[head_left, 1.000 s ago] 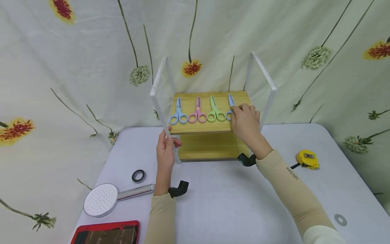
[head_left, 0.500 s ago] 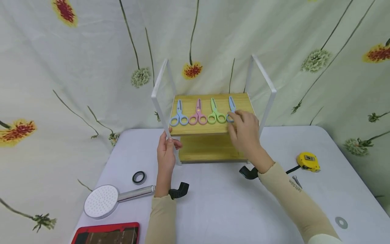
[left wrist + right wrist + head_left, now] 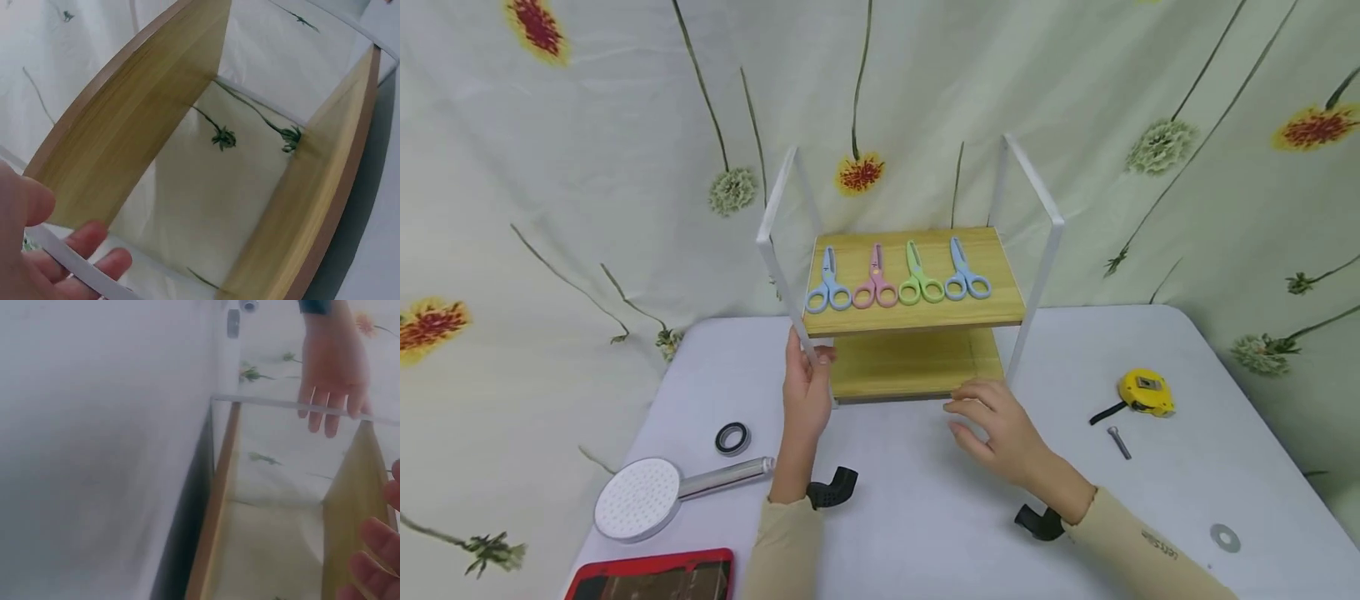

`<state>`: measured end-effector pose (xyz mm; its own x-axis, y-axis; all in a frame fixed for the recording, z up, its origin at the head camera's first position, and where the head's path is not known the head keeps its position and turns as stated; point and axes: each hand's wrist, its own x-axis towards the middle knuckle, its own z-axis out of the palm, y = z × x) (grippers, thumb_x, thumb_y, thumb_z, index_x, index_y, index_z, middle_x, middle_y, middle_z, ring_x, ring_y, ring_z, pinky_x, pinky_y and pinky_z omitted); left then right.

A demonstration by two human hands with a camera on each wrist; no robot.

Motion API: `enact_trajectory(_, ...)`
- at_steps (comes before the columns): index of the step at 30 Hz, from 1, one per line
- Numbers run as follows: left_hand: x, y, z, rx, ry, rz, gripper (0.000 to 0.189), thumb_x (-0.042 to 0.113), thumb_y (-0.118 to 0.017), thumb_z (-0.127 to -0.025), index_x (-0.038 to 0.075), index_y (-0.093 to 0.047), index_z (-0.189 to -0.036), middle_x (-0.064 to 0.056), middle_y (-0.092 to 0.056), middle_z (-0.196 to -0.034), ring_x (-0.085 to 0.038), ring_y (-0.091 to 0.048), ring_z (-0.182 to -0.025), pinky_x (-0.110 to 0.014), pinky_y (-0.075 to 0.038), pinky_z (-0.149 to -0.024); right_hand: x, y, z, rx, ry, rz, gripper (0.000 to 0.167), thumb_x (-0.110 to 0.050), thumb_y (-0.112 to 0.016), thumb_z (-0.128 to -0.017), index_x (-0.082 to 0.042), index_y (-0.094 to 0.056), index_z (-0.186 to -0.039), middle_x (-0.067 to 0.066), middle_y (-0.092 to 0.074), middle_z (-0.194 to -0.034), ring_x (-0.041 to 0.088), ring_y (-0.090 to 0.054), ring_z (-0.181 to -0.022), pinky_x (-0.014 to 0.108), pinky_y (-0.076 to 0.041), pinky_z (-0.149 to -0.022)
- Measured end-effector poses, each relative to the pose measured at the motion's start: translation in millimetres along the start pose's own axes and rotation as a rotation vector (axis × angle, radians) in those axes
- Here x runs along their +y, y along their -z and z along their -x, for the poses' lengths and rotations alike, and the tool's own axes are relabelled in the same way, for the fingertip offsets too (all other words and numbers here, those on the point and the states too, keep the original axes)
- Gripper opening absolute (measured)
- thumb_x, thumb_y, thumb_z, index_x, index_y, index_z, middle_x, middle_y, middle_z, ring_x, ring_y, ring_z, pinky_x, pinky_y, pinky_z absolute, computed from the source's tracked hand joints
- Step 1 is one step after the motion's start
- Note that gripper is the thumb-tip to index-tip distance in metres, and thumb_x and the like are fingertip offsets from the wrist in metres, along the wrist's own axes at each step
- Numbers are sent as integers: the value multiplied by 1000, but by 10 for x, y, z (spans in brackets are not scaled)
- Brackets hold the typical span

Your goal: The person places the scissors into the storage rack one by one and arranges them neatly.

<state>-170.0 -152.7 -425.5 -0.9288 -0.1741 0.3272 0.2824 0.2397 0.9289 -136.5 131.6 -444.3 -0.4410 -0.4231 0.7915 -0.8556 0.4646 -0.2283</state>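
Observation:
In the head view, a two-tier shelf has a wooden upper board [image 3: 917, 319], a lower board [image 3: 917, 367] and white side frames. Lined up on the upper board, blades toward the back, lie blue scissors [image 3: 829, 281], pink scissors [image 3: 876, 272], green scissors [image 3: 917, 269] and another blue pair of scissors [image 3: 962, 267] at the right. My left hand [image 3: 807, 396] grips the left white post [image 3: 78, 265], its fingertips showing past it in the left wrist view. My right hand [image 3: 1003, 429] holds nothing; its fingers are loosely bent, in front of the lower board's right end.
To the right lie a yellow tape measure [image 3: 1147, 392], a bolt [image 3: 1118, 442] and a flat washer [image 3: 1216, 533]. On the left are a black-rimmed ring [image 3: 724, 450], a shower head [image 3: 636, 500] and a red-edged case [image 3: 651, 563]. A flowered curtain [image 3: 647, 167] hangs behind.
My right hand has let go of the right blue scissors and drawn back, down and toward me, uncovering them. My left hand stays at the post. The head view has shifted slightly.

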Motion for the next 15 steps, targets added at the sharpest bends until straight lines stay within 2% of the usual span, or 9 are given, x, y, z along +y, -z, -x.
enact_trajectory(2, 20, 41, 57, -25, 34, -40, 69, 9, -42, -107, 38, -13, -163, -19, -59, -138, -33, -60, -129, -41, -54, -103, 38, 12, 102, -31, -6, -2, 32, -31, -51, -106, -8, -74, -101, 10, -69, -104, 27, -63, -100, 40, -52, -86)
enact_trajectory(4, 28, 95, 110, -57, 60, -77, 72, 9, -41, -107, 42, -10, -162, -17, -53, -149, -31, -56, -136, -47, -54, -104, 74, 30, 191, -59, -27, 2, 21, -23, -60, -102, -8, -74, -102, 9, -69, -103, 25, -64, -98, 39, -53, -83)
enact_trajectory(6, 32, 143, 160, -86, 63, -119, 72, 10, -42, -107, 41, -10, -163, -15, -48, -155, -33, -51, -142, -52, -49, -108, 97, 59, 278, -81, -67, 11, 12, -14, -70, -93, -7, -74, -102, 10, -69, -104, 25, -65, -98, 39, -54, -82)
enact_trajectory(7, 27, 165, 176, -101, 69, -137, 72, 10, -43, -106, 40, -11, -163, -14, -45, -158, -34, -49, -143, -53, -48, -109, 107, 80, 316, -90, -91, 18, 16, -9, -74, -87, -7, -74, -103, 10, -70, -104, 25, -65, -98, 40, -54, -82)
enact_trajectory(10, 53, 242, 213, -156, 99, -228, 71, 13, -44, -106, 33, -9, -165, -14, -34, -165, -37, -41, -148, -55, -44, -113, 139, 159, 421, -118, -172, 52, 30, 0, -80, -75, -7, -74, -103, 9, -70, -106, 25, -65, -99, 39, -55, -82)
enact_trajectory(12, 99, 314, 217, -191, 112, -297, 70, 14, -44, -106, 26, -9, -165, -13, -24, -169, -40, -33, -152, -58, -39, -116, 175, 225, 481, -125, -218, 73, 30, 1, -81, -74, -6, -74, -103, 7, -70, -106, 24, -65, -99, 37, -55, -82)
enact_trajectory(15, 208, 463, 179, -232, 109, -409, 67, 15, -43, -106, 17, -11, -165, -13, -18, -171, -39, -22, -156, -60, -29, -122, 252, 344, 536, -131, -277, 110, 28, 0, -81, -77, -7, -74, -102, 4, -71, -105, 23, -65, -100, 34, -54, -83)
